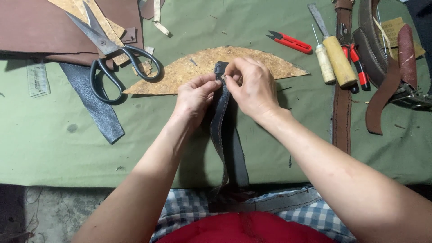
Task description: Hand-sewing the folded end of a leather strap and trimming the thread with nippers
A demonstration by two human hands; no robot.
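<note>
Checked cloth (288, 211) in my lap, my left hand (194, 98) and right hand (253, 85) pinching the dark leather strap (225, 135), cork sheet (198, 67) beneath, scissors (112, 54) left, awls (330, 56) right.

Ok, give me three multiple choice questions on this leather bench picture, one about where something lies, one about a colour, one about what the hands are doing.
1. Where are the big scissors?
A. Upper left of the green mat
B. Lower right of the mat
C. On the person's lap

2. What colour are the handles of the small snips?
A. Blue
B. Red
C. Yellow

3. How is the dark leather strap held?
A. Lying untouched
B. By one hand only
C. Pinched at its top by both hands

Answers: 1 A, they lie by the brown leather at upper left. 2 B, the handles are red. 3 C, the left hand and right hand both grip its top end.
</note>
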